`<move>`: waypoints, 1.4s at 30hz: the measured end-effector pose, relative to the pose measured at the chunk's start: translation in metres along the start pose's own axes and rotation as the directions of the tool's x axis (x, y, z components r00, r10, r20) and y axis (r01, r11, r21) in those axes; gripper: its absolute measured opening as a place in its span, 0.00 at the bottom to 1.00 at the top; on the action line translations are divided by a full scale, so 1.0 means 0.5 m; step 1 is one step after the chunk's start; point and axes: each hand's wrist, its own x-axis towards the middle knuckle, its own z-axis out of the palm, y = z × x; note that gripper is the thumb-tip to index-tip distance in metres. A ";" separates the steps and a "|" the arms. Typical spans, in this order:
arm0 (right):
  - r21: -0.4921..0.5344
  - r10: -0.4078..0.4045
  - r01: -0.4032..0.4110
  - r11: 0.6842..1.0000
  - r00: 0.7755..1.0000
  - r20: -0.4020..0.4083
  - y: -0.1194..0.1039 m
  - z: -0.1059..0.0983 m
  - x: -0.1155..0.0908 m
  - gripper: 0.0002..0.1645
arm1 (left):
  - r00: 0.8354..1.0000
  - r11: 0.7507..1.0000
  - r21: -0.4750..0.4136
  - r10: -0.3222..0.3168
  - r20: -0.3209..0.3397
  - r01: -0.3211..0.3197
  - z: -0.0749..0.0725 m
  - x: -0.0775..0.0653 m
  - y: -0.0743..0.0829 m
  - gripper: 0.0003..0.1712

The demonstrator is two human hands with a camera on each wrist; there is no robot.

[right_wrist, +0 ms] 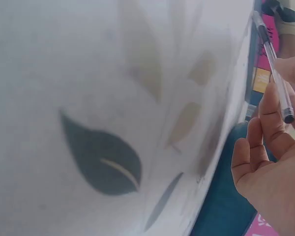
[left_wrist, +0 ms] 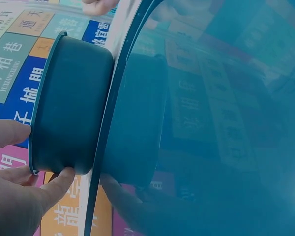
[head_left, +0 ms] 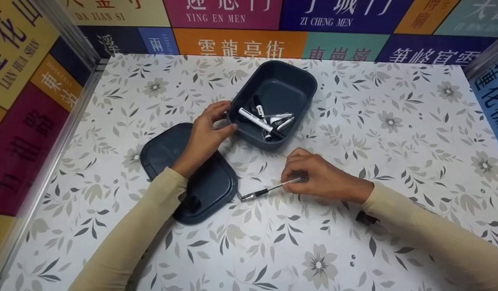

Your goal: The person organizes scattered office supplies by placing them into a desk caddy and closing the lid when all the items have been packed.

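Note:
My right hand [head_left: 319, 176] pinches a clear ballpoint pen [head_left: 275, 187] with a black grip between thumb and fingers. The pen slants over the table, its tip pointing left toward the lid. In the right wrist view the pen's dark end cap [right_wrist: 288, 118] shows below the thumb. With fingers and thumb, my left hand [head_left: 208, 129] holds the near left corner of a dark blue-grey box [head_left: 299, 76]. Inside the box several pens and markers [head_left: 255, 119] lie crossed in a pile. In the left wrist view the box's wall [left_wrist: 73, 103] is seen from the side.
A dark lid [head_left: 214, 184] lies on the table under my left forearm. The flower-patterned table [head_left: 414, 161] reaches back to a wall of coloured signs [head_left: 241, 44]. A metal frame edge [head_left: 67, 105] runs along the left.

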 end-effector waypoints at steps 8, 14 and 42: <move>0.042 0.007 -0.004 0.999 0.998 -0.063 -0.001 -0.014 -0.002 0.13 | 1.000 1.000 0.003 -0.011 0.000 0.011 0.000 -0.001 0.003 0.33; 0.088 0.014 -0.006 0.996 0.996 -0.093 -0.004 -0.024 -0.001 0.12 | 1.000 1.000 0.011 -0.013 -0.002 0.013 0.000 -0.002 0.003 0.33; 0.260 0.194 -0.112 0.959 0.929 -0.314 0.014 -0.105 0.045 0.05 | 1.000 1.000 -0.019 -0.010 -0.004 0.010 0.001 -0.001 0.000 0.33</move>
